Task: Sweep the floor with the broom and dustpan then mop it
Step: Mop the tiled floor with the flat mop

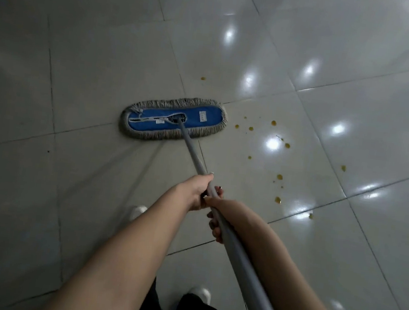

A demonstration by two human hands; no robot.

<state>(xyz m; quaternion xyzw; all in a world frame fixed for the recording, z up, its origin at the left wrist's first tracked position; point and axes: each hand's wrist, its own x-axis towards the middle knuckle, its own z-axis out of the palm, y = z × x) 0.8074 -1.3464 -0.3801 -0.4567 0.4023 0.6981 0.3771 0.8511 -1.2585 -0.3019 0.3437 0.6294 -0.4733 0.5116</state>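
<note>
Left hand: the left hand (197,191) is closed around the grey mop handle (193,154), thumb lying along the top of the pole, the forward of the two grips.
Right hand: the right hand (215,221) sits just behind it, fingers curled under and around the same pole; the two hands nearly touch.
Mop handle: it runs from the lower right, through both hands, up and left to the mop head.
Mop head: the flat blue mop head (174,119) with its grey fringe lies flat on the tile floor (80,60), ahead of the hands.
Spill: amber droplets (274,123) are scattered on the tiles just right of the mop head, apart from its fringe.
Feet: white shoes (202,293) show below the arms.
</note>
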